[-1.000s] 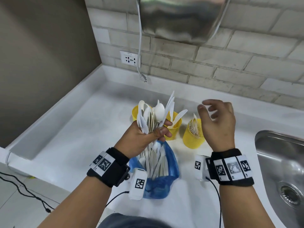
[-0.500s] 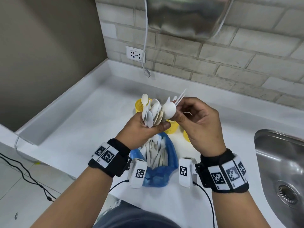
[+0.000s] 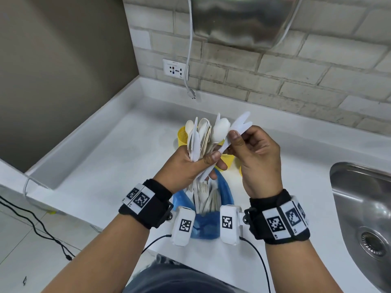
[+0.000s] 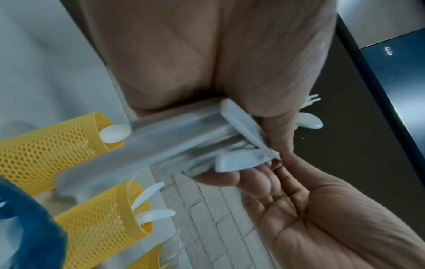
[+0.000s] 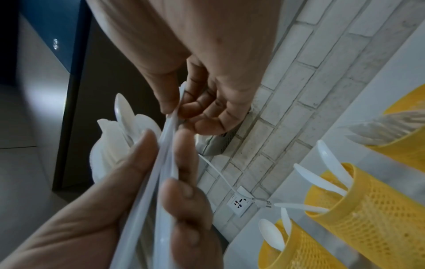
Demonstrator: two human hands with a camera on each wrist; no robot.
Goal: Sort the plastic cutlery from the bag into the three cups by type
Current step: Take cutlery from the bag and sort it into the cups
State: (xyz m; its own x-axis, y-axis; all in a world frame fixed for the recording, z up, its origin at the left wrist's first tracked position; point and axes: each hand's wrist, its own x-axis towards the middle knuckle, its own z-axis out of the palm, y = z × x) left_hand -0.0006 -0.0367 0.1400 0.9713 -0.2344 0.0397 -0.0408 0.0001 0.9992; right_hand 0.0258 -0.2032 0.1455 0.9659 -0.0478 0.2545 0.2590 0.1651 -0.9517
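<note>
My left hand (image 3: 211, 163) grips an upright bundle of white plastic cutlery (image 3: 201, 136), mostly spoons and knives, above the blue bag (image 3: 224, 193). My right hand (image 3: 241, 138) pinches two white knives (image 3: 241, 125) at the bundle's right side, between thumb and fingers. More cutlery stands in the bag. Three yellow mesh cups stand behind the hands, largely hidden in the head view. In the right wrist view one cup holds spoons (image 5: 294, 251), one knives (image 5: 368, 209), and one forks (image 5: 409, 142). The pinching fingers (image 5: 170, 102) show there on the knife blades.
A steel sink (image 3: 364, 208) lies at the right of the white counter (image 3: 105, 166). A wall socket (image 3: 174, 69) with a hanging cord and a steel dryer (image 3: 243, 20) are on the brick wall behind. Black cables trail on the floor at the left.
My right hand came from over the right cup to the bundle and took hold of the knives. The left hand raised the bundle a little.
</note>
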